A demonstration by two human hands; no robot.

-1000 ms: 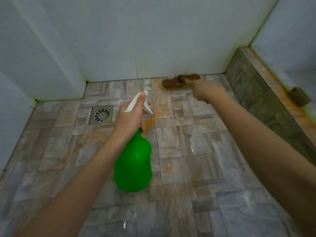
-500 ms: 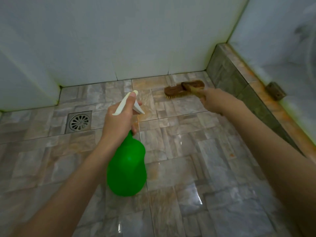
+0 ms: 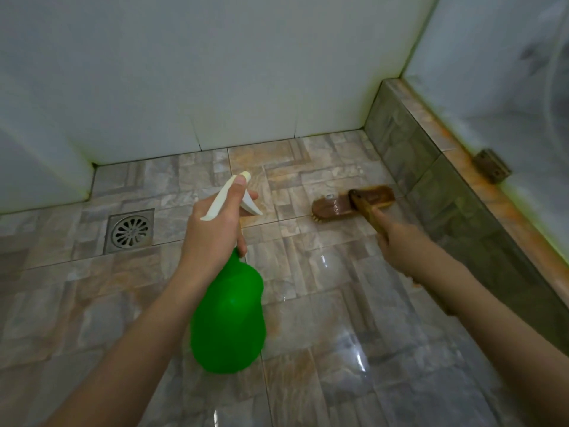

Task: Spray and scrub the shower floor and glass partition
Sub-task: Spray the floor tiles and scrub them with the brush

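My left hand [image 3: 214, 229] grips the neck of a green spray bottle [image 3: 228, 318] with a white trigger head, held above the middle of the tiled shower floor [image 3: 323, 303]. My right hand [image 3: 403, 245] holds the wooden handle of a brown scrub brush [image 3: 332, 206], index finger laid along the handle. The brush head rests bristles-down on the wet tiles near the far right corner. The glass partition [image 3: 498, 97] rises on the right above a tiled kerb.
A round metal drain [image 3: 130, 232] in a square frame sits at the far left of the floor. White tiled walls [image 3: 215, 72] close the back and left. The stone kerb [image 3: 431, 167] on the right carries a rusty hinge bracket [image 3: 492, 170].
The brush has been drawn back from the far wall toward me and to the right, across the tiles. The bottle stays gripped in my left hand. The view has shifted left.
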